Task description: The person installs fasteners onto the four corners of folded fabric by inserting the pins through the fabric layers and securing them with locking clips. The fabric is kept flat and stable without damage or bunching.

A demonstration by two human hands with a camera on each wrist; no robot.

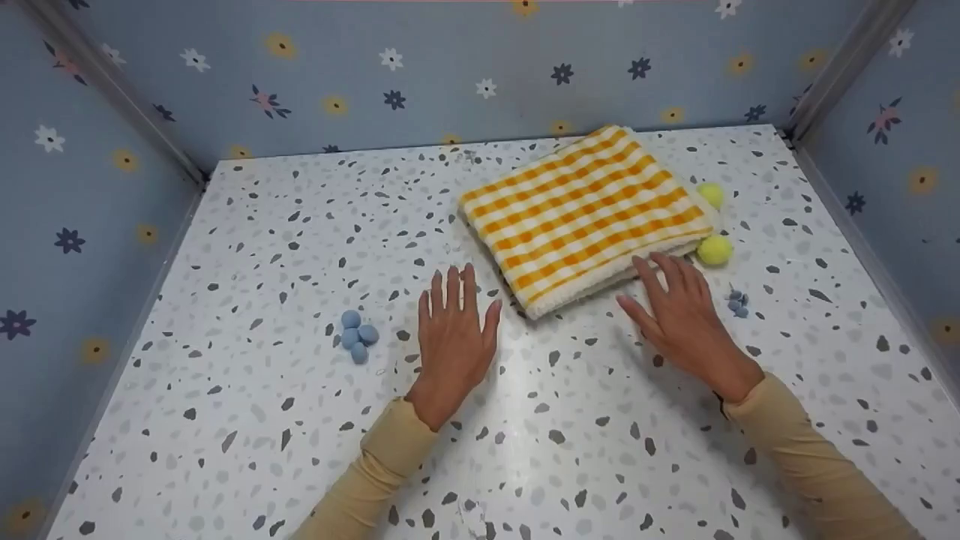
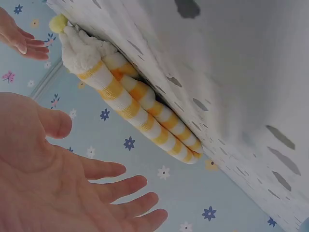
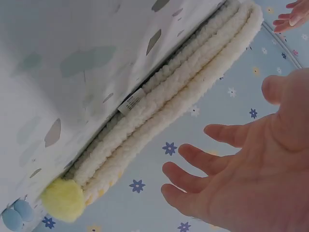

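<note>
Blue flower-printed walls point(image 1: 450, 75) rise behind a white speckled tabletop point(image 1: 540, 480). Right of the upper centre lies a folded yellow-and-white checked fleece-backed blanket point(image 1: 585, 217), two fuzzy yellow-green balls point(image 1: 715, 250) at its right edge. My left hand point(image 1: 454, 345), fingers straight, is left of its lowest corner; my right hand point(image 1: 682, 322), fingers loosely extended and parted, is near its lower edge.

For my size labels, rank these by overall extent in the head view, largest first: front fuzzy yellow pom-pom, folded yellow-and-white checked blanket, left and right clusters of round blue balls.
1. Checked blanket
2. Left blue cluster
3. Front yellow pom-pom
4. Right blue cluster
</note>
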